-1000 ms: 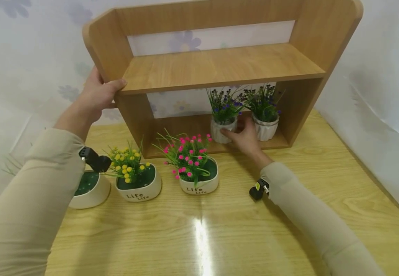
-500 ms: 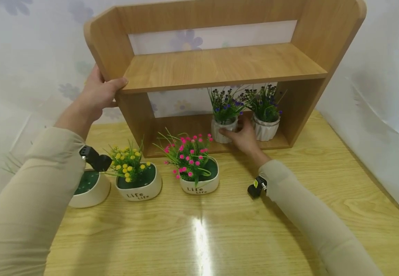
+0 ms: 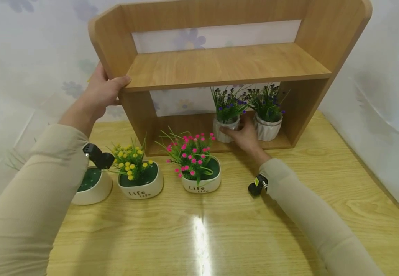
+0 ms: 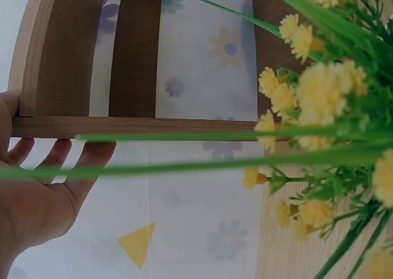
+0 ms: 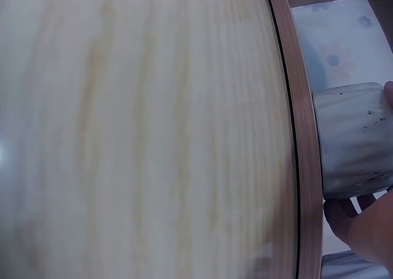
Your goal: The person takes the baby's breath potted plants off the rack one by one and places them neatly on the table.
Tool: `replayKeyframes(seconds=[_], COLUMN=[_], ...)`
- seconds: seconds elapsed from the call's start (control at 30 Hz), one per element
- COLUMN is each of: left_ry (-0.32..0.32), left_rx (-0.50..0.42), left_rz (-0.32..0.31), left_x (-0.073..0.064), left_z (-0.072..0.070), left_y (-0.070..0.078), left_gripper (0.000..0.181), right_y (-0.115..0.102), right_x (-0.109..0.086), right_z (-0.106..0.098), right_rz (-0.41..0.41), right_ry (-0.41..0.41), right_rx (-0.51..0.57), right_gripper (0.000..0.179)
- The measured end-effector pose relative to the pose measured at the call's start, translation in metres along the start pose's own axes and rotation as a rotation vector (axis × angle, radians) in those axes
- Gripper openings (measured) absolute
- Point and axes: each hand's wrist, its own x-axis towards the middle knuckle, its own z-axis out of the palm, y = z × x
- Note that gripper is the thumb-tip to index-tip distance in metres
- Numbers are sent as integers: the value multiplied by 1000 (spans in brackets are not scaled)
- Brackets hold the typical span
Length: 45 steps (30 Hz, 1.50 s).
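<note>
In the head view my left hand (image 3: 100, 92) grips the left side of a wooden shelf unit (image 3: 230, 65). The thumb lies over its front edge, and the left wrist view shows fingers (image 4: 92, 159) against the side panel's outer face. On the lower level, my right hand (image 3: 245, 134) holds a potted plant (image 3: 226, 130) with small dark and blue flowers in a white ribbed pot. Its thumb lies across the pot's front; in the right wrist view the fingers (image 5: 341, 217) curl by its side. To the right stands a similar potted plant (image 3: 267, 128).
On the table (image 3: 151, 237), before the unit, stand oval planters with pink flowers (image 3: 202, 184) and yellow flowers (image 3: 142, 188). Another oval planter (image 3: 96, 191) is partly hidden behind my left forearm. A flower-patterned wall covering (image 3: 58, 50) hangs behind.
Both hands keep their hold on the shelf unit and the potted plant. The whole head view has shifted slightly, with the scene sitting a little further right.
</note>
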Motion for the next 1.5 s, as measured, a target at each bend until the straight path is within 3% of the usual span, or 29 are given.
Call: replayKeyframes(seconds=[0.27, 0.63, 1.5], left_ry=[5, 6, 23], left_rx=[11, 12, 11], left_rz=[0, -3, -20], left_x=[1, 4, 7], left_z=[2, 5, 1], left_y=[-1, -1, -5], left_gripper=[61, 61, 63], right_y=[1, 0, -2], right_x=[0, -1, -5], right_z=[2, -3, -5], right_rz=[-9, 59, 46], right_ry=[13, 15, -28], right_rx=[-9, -40, -14], right_gripper=[77, 79, 79])
